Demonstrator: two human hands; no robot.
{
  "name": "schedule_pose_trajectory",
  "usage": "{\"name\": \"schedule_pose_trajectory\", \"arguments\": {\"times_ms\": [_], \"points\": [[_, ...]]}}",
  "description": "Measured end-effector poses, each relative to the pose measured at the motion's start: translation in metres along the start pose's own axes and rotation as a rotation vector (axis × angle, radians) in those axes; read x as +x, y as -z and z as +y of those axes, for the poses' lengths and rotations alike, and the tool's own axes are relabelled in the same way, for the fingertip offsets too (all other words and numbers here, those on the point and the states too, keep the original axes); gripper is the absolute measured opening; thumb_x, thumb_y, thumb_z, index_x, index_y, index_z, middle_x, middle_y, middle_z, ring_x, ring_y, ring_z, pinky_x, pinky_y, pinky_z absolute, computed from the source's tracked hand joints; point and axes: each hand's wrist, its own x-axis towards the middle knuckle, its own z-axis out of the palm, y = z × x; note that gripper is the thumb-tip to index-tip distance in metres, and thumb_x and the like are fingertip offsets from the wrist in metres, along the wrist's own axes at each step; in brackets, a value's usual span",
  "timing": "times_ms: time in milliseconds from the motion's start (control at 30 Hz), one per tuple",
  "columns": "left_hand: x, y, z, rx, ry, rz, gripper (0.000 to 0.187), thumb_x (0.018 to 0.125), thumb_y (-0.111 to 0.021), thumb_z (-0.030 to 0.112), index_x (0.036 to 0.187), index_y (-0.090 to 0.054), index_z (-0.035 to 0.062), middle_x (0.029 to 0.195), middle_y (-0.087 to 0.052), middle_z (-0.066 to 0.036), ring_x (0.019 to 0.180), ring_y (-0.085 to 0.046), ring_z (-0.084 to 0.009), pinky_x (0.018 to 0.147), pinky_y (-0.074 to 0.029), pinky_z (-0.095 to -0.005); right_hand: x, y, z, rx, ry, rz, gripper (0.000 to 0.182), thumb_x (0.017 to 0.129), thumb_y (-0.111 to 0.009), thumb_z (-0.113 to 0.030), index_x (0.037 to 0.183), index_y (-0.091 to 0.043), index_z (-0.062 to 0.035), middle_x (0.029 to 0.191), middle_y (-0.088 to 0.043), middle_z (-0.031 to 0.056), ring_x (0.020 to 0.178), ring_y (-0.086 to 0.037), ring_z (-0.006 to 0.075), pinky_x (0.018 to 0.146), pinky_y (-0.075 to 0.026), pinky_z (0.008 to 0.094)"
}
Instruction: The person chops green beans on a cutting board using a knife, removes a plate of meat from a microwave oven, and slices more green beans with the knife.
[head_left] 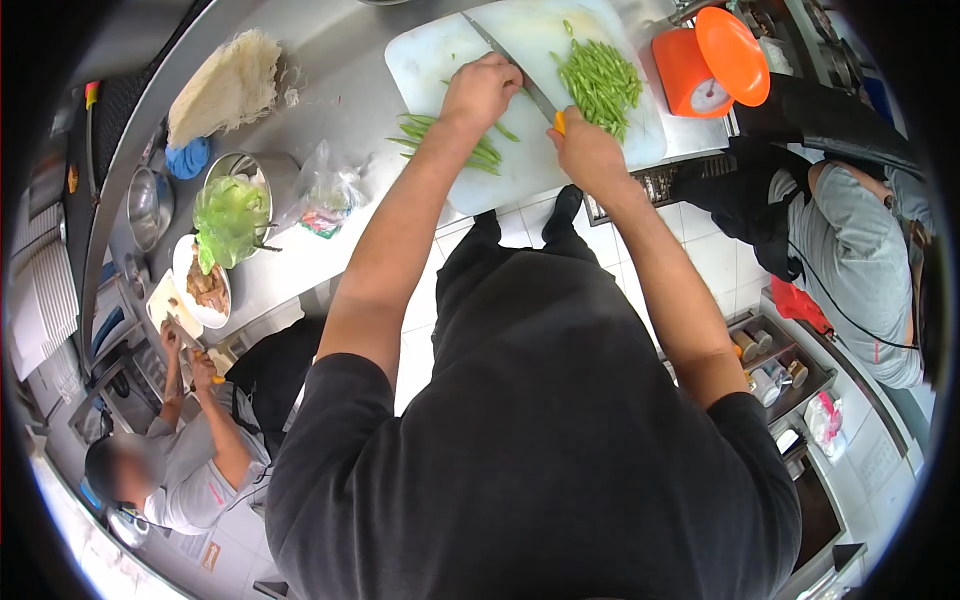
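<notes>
My right hand (pixel 590 152) is wrapped round the orange handle of a kitchen knife (pixel 515 68), its long blade slanting up and left across a white cutting board (pixel 425 50). Close beside the blade, my left hand (pixel 482 92) has its fingers curled down on the board over green beans, mostly hidden beneath them. Longer green beans (pixel 478 152) lie below my left wrist, partly under the forearm. To the right of the knife is a pile of cut green beans (pixel 603 85).
An orange scale (pixel 688 72) stands right of the board. Dry noodles (pixel 228 85), a metal pot (pixel 275 180) with lettuce (pixel 228 215), a plastic bag (pixel 330 190) and a bowl of meat (pixel 207 285) are at left. One co-worker (pixel 215 450) cuts at lower left; another (pixel 850 240) is at right.
</notes>
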Motion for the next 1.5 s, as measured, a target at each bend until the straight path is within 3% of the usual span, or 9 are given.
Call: {"name": "schedule_pose_trajectory", "arguments": {"times_ms": [167, 467, 567, 667, 967, 1133, 1367, 1500], "points": [[0.004, 0.005, 0.0, 0.02, 0.046, -0.038, 0.013, 0.09, -0.075, 0.011, 0.102, -0.078, 0.0113, 0.109, -0.073, -0.006, 0.096, -0.071, -0.0284, 0.088, -0.058, -0.0406, 0.008, 0.01, -0.003, -0.025, 0.014, -0.007, 0.034, 0.103, -0.064, -0.028, 0.115, -0.055, 0.0025, 0.093, -0.074, 0.0275, 0.091, -0.074, 0.046, 0.081, -0.058, 0.054], [0.007, 0.003, -0.003, 0.034, 0.04, -0.041, 0.012, 0.092, -0.068, 0.013, 0.098, -0.077, 0.0096, 0.107, -0.074, -0.006, 0.097, -0.071, -0.0332, 0.087, -0.059, -0.0443, 0.012, 0.008, -0.012, -0.026, 0.011, -0.011, 0.037, 0.103, -0.064, -0.029, 0.115, -0.056, 0.0043, 0.093, -0.074, 0.0281, 0.091, -0.074, 0.0447, 0.08, -0.059, 0.0534], [0.007, 0.0, -0.005, 0.039, 0.057, -0.026, 0.011, 0.09, -0.074, 0.01, 0.099, -0.079, 0.0125, 0.106, -0.074, -0.006, 0.094, -0.071, -0.0303, 0.088, -0.058, -0.0409, 0.015, 0.009, -0.01, -0.033, 0.03, -0.004, 0.037, 0.103, -0.064, -0.03, 0.115, -0.056, 0.0044, 0.092, -0.073, 0.0282, 0.09, -0.074, 0.0442, 0.079, -0.059, 0.0532], [0.002, -0.004, -0.011, 0.043, -0.072, 0.135, 0.013, 0.087, -0.078, 0.01, 0.099, -0.081, 0.0142, 0.106, -0.075, -0.006, 0.095, -0.071, -0.031, 0.089, -0.058, -0.0412, 0.029, -0.012, -0.002, 0.004, 0.042, 0.027, 0.038, 0.103, -0.063, -0.031, 0.115, -0.057, 0.0042, 0.094, -0.074, 0.028, 0.09, -0.074, 0.0447, 0.08, -0.059, 0.0535], [-0.011, -0.004, 0.0, 0.03, -0.085, 0.002, 0.019, 0.085, -0.081, 0.011, 0.104, -0.08, 0.012, 0.112, -0.074, -0.008, 0.102, -0.07, -0.0325, 0.092, -0.058, -0.041, 0.031, 0.004, 0.0, 0.004, 0.022, -0.015, 0.038, 0.104, -0.062, -0.033, 0.117, -0.058, 0.0028, 0.099, -0.074, 0.0282, 0.096, -0.072, 0.0464, 0.085, -0.056, 0.0556], [-0.01, 0.007, -0.005, 0.032, -0.011, 0.081, 0.023, 0.087, -0.079, 0.009, 0.11, -0.078, 0.0118, 0.115, -0.074, -0.008, 0.104, -0.07, -0.0324, 0.093, -0.057, -0.0412, 0.018, 0.016, -0.002, -0.038, 0.002, -0.05, 0.038, 0.103, -0.062, -0.032, 0.119, -0.058, 0.0027, 0.102, -0.074, 0.0266, 0.099, -0.073, 0.0451, 0.088, -0.056, 0.0541], [0.001, 0.007, -0.01, 0.067, -0.012, -0.065, 0.017, 0.092, -0.074, 0.012, 0.108, -0.078, 0.0109, 0.113, -0.074, -0.007, 0.105, -0.07, -0.0314, 0.094, -0.057, -0.0408, -0.007, 0.021, -0.011, -0.083, -0.014, -0.054, 0.036, 0.103, -0.063, -0.03, 0.115, -0.057, 0.0034, 0.098, -0.074, 0.0287, 0.093, -0.074, 0.045, 0.082, -0.058, 0.054], [-0.001, 0.005, -0.007, 0.037, 0.007, -0.045, 0.014, 0.092, -0.073, 0.012, 0.105, -0.079, 0.0097, 0.108, -0.075, -0.007, 0.1, -0.071, -0.0311, 0.091, -0.058, -0.0417, -0.006, 0.001, -0.007, -0.038, -0.022, -0.021, 0.036, 0.103, -0.063, -0.03, 0.116, -0.055, 0.0032, 0.096, -0.074, 0.0279, 0.091, -0.074, 0.0453, 0.08, -0.058, 0.0539]]}}
